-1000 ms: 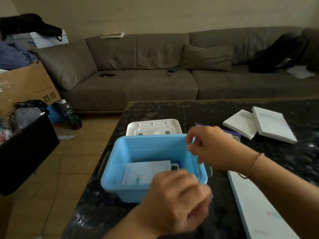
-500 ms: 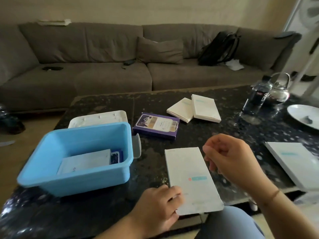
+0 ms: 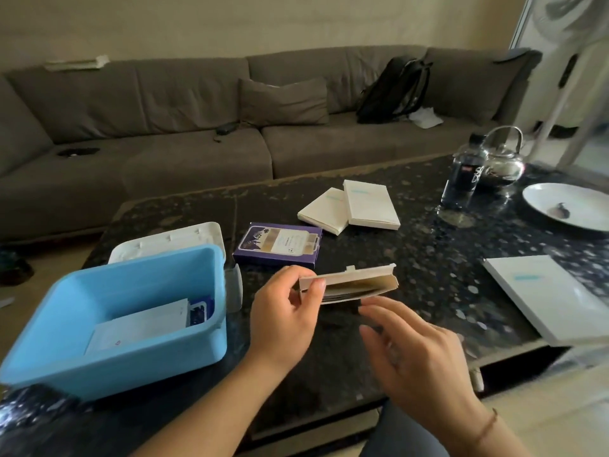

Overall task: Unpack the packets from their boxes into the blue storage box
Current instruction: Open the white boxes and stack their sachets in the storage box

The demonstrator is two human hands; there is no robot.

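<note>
My left hand (image 3: 285, 319) holds a flat white box (image 3: 352, 285) above the dark table, thumb and fingers pinching its left end. The box's end flap is open and packets show inside. Just below the box's open end, my right hand (image 3: 415, 354) hovers with its fingers stretched out, holding nothing. The blue storage box (image 3: 138, 357) stands at the left with a white packet (image 3: 138, 326) and a purple packet (image 3: 199, 313) inside. A purple box (image 3: 278, 244) lies behind the held box. Two white boxes (image 3: 351, 207) lie further back, and another white box (image 3: 553, 298) lies at the right.
A white lid (image 3: 171, 240) lies behind the blue box. At the table's far right stand a water bottle (image 3: 461, 176), a metal kettle (image 3: 502, 159) and a white plate (image 3: 570, 204). A grey sofa (image 3: 197, 127) with a black backpack (image 3: 395, 90) runs behind the table.
My left hand has lifted the flat white box off the table and turned it on edge, flap open. My right hand has moved in below the box's open end, fingers uncurled.
</note>
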